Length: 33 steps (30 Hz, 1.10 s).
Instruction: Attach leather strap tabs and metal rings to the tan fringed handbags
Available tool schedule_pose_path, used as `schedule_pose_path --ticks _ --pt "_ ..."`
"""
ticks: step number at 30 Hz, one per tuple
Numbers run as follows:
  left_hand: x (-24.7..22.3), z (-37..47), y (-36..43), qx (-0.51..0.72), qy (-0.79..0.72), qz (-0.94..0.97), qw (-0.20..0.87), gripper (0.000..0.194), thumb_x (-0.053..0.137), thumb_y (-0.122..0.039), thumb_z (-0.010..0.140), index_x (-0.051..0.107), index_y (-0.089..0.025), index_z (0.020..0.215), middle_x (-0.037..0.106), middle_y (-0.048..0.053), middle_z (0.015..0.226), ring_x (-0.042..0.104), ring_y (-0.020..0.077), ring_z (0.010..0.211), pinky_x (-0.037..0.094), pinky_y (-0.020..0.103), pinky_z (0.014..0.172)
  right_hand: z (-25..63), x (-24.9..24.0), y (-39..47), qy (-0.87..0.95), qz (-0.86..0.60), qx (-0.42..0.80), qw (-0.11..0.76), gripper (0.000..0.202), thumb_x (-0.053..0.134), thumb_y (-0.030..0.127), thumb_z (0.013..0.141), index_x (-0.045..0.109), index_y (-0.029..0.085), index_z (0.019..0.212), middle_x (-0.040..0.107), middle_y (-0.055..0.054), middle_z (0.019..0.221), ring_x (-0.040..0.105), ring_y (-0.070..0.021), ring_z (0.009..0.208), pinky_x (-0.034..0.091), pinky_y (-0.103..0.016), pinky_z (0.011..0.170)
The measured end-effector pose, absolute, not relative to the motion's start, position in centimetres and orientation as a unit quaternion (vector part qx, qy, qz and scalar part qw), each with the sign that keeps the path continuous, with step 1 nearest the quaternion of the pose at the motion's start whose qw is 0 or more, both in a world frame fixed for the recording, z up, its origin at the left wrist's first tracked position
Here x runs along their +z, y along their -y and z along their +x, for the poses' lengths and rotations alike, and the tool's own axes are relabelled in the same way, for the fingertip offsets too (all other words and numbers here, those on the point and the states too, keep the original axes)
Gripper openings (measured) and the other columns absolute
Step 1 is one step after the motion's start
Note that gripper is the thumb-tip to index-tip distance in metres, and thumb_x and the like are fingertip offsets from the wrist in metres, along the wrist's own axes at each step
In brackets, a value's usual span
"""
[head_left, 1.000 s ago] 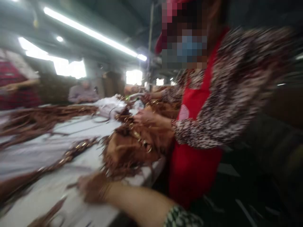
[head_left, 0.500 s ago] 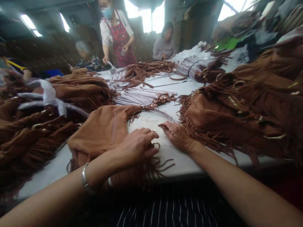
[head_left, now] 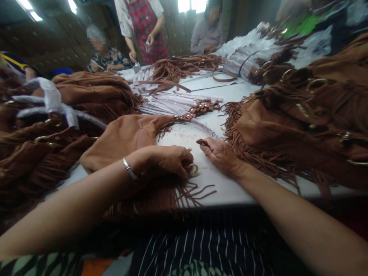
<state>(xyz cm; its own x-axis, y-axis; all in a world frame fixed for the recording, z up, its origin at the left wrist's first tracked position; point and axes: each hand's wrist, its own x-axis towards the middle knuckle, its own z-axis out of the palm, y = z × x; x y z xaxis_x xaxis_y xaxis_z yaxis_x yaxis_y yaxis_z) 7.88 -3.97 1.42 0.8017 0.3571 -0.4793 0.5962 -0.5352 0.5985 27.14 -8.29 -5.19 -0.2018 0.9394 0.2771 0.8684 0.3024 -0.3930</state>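
A brown suede bag (head_left: 115, 142) with fringe (head_left: 161, 199) lies on the white table in front of me. My left hand (head_left: 175, 161) is over its near right corner, fingers closed around the bag's edge beside a gold ring (head_left: 193, 168). My right hand (head_left: 220, 155), a little to the right, pinches the brown end of a strap (head_left: 202, 143). A plastic-wrapped strap length (head_left: 205, 128) curves from the bag's far corner toward that hand. Ring and strap end are apart.
Fringed bags are piled at the left (head_left: 31, 157) and right (head_left: 281, 126). Wrapped straps (head_left: 184, 103) lie beyond the bag, with loose brown straps (head_left: 184, 69) farther back. Several people are across the table, one in a red checked apron (head_left: 146, 28).
The camera view has tilted downward. My left fingers have come down and closed at the bag's corner by the ring. My right hand keeps its pinch on the strap end.
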Motion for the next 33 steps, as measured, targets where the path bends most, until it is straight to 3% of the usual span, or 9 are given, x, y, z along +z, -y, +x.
schedule_pose_path --ticks 2,6,10,17,23,28,33 --pt "1.0 7.3 3.6 -0.120 -0.295 0.819 0.478 0.015 0.070 -0.019 0.061 0.056 -0.014 0.062 0.049 -0.004 0.053 0.041 0.0078 0.048 0.028 0.020 0.044 27.2 -5.1 8.3 0.759 -0.587 0.107 0.260 0.026 0.040 0.032 0.091 0.058 0.016 0.098 0.063 -0.005 0.074 0.057 -0.0168 0.069 0.036 -0.025 0.062" --pt "0.2 4.9 3.0 0.019 -0.299 0.638 0.709 0.021 0.075 -0.018 0.059 0.058 -0.012 0.071 0.058 -0.002 0.060 0.051 0.0085 0.054 0.040 0.020 0.053 27.6 -5.3 8.3 0.725 -0.588 0.178 0.310 0.024 0.042 0.035 0.089 0.058 0.017 0.094 0.057 -0.001 0.064 0.053 -0.0147 0.060 0.036 -0.025 0.057" --pt "-0.4 3.2 2.7 0.135 -0.264 0.526 0.797 0.028 0.078 -0.015 0.055 0.057 -0.012 0.075 0.063 0.001 0.069 0.060 0.0135 0.064 0.049 0.029 0.068 28.1 -5.0 8.1 0.696 -0.567 0.254 0.361 0.025 0.043 0.038 0.088 0.053 0.017 0.080 0.052 0.001 0.060 0.047 -0.0114 0.054 0.035 -0.024 0.053" --pt "-0.7 2.3 1.9 0.194 -0.229 0.488 0.820 0.029 0.079 -0.013 0.051 0.056 -0.010 0.069 0.061 0.002 0.068 0.058 0.0120 0.063 0.048 0.026 0.065 25.8 -1.3 7.9 0.643 -0.496 0.463 0.356 0.026 0.050 0.041 0.083 0.055 0.016 0.080 0.048 0.004 0.051 0.039 -0.0083 0.046 0.029 -0.023 0.046" --pt "-1.4 1.5 1.2 0.197 -0.212 0.488 0.824 0.027 0.077 -0.014 0.057 0.057 -0.011 0.074 0.060 0.001 0.069 0.056 0.0099 0.061 0.044 0.022 0.061 22.9 0.6 6.4 0.591 -0.442 0.592 0.324 0.030 0.058 0.045 0.078 0.059 0.015 0.077 0.050 0.003 0.049 0.039 -0.0071 0.045 0.027 -0.022 0.045" --pt "-1.4 1.5 0.8 0.185 -0.226 0.498 0.817 0.029 0.079 -0.014 0.055 0.057 -0.010 0.073 0.061 0.001 0.066 0.055 0.0092 0.057 0.042 0.020 0.056 21.8 -0.2 5.8 0.563 -0.398 0.644 0.332 0.025 0.064 0.038 0.077 0.056 0.015 0.069 0.049 0.005 0.050 0.039 -0.0054 0.045 0.027 -0.020 0.045" --pt "-1.4 1.3 0.5 0.212 -0.230 0.523 0.793 0.030 0.078 -0.018 0.058 0.053 -0.012 0.075 0.059 -0.001 0.066 0.054 0.0086 0.058 0.040 0.020 0.057 19.9 -1.4 7.2 0.538 -0.402 0.601 0.434 0.024 0.067 0.037 0.075 0.057 0.015 0.077 0.051 0.005 0.058 0.042 -0.0065 0.049 0.033 -0.021 0.049"
